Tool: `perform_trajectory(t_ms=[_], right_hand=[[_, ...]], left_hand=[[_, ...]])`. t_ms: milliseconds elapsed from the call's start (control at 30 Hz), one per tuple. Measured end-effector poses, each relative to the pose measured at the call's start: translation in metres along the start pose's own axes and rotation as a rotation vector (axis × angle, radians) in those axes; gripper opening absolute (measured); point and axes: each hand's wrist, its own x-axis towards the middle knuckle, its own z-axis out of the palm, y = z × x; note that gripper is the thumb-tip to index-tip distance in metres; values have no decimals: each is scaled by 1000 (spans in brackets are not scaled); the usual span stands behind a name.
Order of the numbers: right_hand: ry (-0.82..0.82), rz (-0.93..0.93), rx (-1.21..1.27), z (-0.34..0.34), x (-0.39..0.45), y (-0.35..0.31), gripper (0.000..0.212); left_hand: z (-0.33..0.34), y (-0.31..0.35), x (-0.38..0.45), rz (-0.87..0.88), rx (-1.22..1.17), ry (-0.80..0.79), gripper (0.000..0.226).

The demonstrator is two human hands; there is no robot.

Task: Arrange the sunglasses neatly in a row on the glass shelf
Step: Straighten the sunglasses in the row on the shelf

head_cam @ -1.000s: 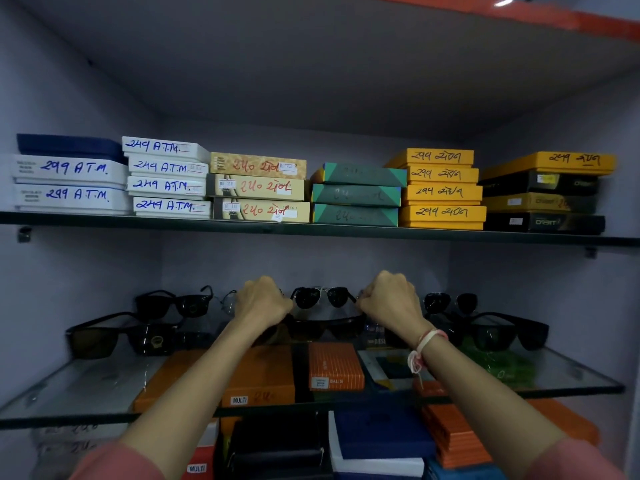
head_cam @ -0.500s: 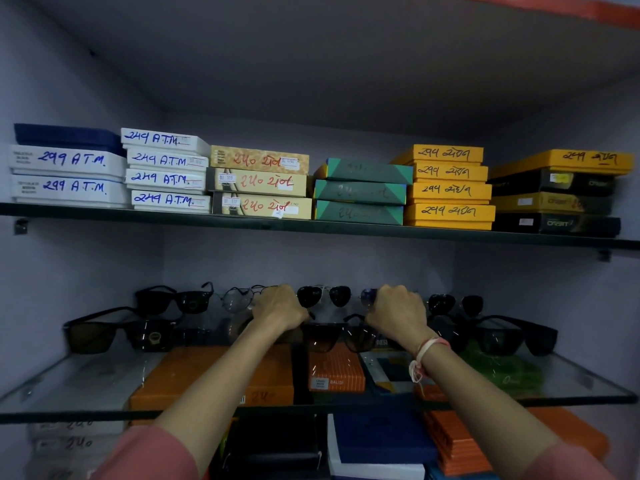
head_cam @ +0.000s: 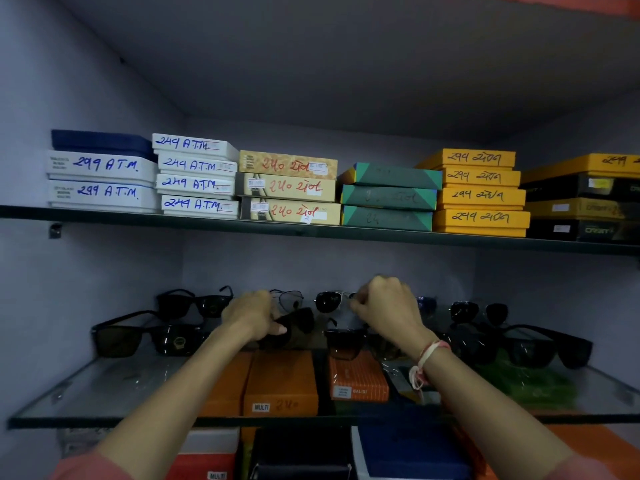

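Note:
Several dark sunglasses stand on the glass shelf, in a back row and a front row. My left hand is closed on the left lens end of a black pair in the middle of the front row. This pair sits tilted, with its left side higher. My right hand is closed at the pair's right side, and the temple is hidden behind it. A silver-bridged aviator pair stands just behind, between my hands. A wide brown-lensed pair sits at the front left.
More black sunglasses crowd the right end of the shelf. Orange boxes lie under the glass. The upper shelf holds stacked white, tan, green, yellow and black boxes. Side walls close in on both sides.
Both hands have shifted left along the shelf with the black pair between them. The pair's left side is now lifted, so it sits tilted.

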Motion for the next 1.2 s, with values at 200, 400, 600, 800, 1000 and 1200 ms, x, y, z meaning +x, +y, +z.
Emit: perform_trajectory(t_ms=[200, 400, 600, 800, 1000, 1200], right_hand=[[-78, -14, 359, 5, 13, -34, 25], [-275, 43, 524, 10, 12, -61, 25], [-123, 10, 399, 6, 7, -70, 23], [26, 19, 297, 3, 0, -79, 21], [56, 124, 177, 2, -5, -85, 17], [-62, 198, 71, 11, -7, -90, 19]], left_hand=[[-27, -20, -27, 141, 35, 301, 26], [-32, -39, -48, 255, 21, 402, 22], [-36, -55, -56, 169, -330, 355, 32], [-52, -49, -49, 100, -187, 210, 30], [-54, -52, -37, -15, -72, 338, 25], [-42, -55, -25, -101, -38, 258, 21]])
